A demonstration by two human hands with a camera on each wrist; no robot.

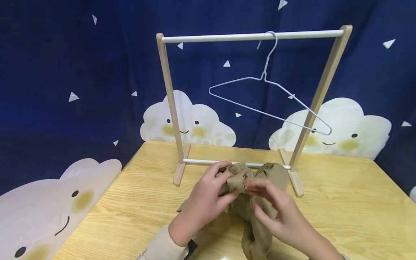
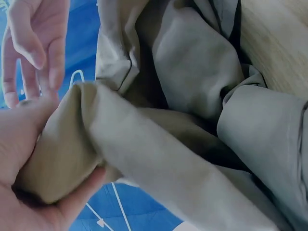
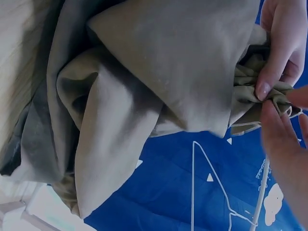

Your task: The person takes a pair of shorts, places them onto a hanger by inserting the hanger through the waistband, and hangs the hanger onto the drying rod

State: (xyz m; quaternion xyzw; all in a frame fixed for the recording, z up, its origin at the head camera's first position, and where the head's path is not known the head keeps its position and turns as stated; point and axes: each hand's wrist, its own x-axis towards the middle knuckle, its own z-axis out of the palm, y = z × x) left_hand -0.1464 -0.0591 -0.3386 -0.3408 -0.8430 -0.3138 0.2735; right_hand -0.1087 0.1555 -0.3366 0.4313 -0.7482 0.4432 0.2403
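A crumpled khaki garment (image 1: 260,216) with a gathered, elastic-looking section hangs in folds below both hands; its exact kind is hidden by the bunching. My left hand (image 1: 208,198) grips a bunched part, thumb beneath and fingers over the top. The left wrist view shows a fold of the garment (image 2: 139,139) inside that left hand (image 2: 24,168). At the same bunched part, my right hand (image 1: 279,213) has its fingertips at the cloth, with a gap between thumb and fingers. Loose panels of the garment (image 3: 187,62) spread widely in the right wrist view.
Behind the hands stands a wooden rack (image 1: 172,97) with white bars. A white wire hanger (image 1: 247,106) hangs from its top bar (image 1: 221,38), turned at an angle. The wooden table (image 1: 351,202) meets a dark blue curtain (image 1: 97,65) printed with clouds and triangles.
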